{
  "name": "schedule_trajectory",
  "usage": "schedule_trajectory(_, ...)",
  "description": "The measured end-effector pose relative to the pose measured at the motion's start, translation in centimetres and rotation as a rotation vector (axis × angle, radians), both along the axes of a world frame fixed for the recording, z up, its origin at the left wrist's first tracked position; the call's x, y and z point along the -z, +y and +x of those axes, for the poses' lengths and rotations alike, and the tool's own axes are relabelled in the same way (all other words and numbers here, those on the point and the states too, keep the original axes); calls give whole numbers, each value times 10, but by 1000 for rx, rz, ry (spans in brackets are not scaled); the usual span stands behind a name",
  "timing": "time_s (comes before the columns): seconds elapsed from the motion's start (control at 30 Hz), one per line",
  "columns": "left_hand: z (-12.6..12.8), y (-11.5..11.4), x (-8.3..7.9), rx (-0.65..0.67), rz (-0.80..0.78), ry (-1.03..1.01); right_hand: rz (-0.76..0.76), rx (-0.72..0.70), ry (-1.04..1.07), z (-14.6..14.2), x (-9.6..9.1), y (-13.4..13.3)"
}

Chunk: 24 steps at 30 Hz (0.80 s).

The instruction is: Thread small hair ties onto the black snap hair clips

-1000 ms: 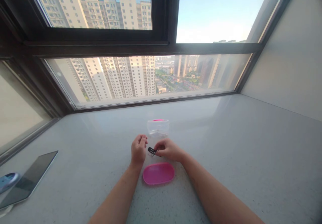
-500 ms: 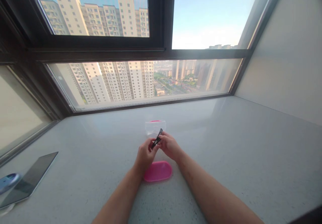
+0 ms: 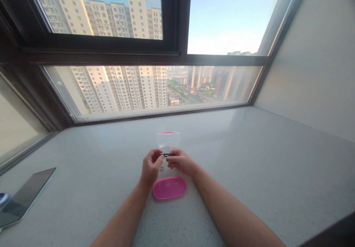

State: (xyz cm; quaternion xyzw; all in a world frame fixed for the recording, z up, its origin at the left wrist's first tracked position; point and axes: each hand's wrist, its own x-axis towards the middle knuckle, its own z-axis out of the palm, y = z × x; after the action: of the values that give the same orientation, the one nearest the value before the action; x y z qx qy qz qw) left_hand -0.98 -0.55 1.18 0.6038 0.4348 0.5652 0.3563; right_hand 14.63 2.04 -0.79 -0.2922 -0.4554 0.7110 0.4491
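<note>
A slim black hair clip [image 3: 168, 154] lies almost level between my two hands, above the pale countertop. Its left end is pinched between the thumb and fingers of my left hand [image 3: 150, 168]. At the other end, my right hand [image 3: 183, 162] grips it with the fingers curled. Just below the hands sits a shallow pink oval tray [image 3: 169, 188]. Beyond them lies a clear zip bag [image 3: 168, 139] with a pink strip along its top. A small shiny ring-like thing [image 3: 161, 168] shows beside my left thumb, too small to name.
On the far left a dark flat tablet [image 3: 30, 195] rests on the countertop [image 3: 249, 173], with a round bluish object [image 3: 3, 199] over its edge. A dark-framed window [image 3: 166, 115] borders the back, and a white wall [image 3: 310, 66] stands on the right.
The clip has turned from steeply slanted to nearly level. My left hand has shifted left, uncovering the tray's left end and the small shiny thing. The view has moved slightly.
</note>
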Motion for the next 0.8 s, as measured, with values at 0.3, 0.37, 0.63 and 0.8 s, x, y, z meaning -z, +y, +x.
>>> schedule_trajectory(0.3,4,6,6,51,30,28,54,27,-36,-4,-2,-2)
schedule_trajectory(0.37,3,10,7,26,31,37,43,29,-26,-4,-2,-2)
schedule_trajectory(0.63,-18,21,-5,-174,6,214,47,37,-54,-4,-4,-3)
schedule_trajectory(0.8,-45,22,-15,-264,-164,457,57,53,-62,-1,-4,-4)
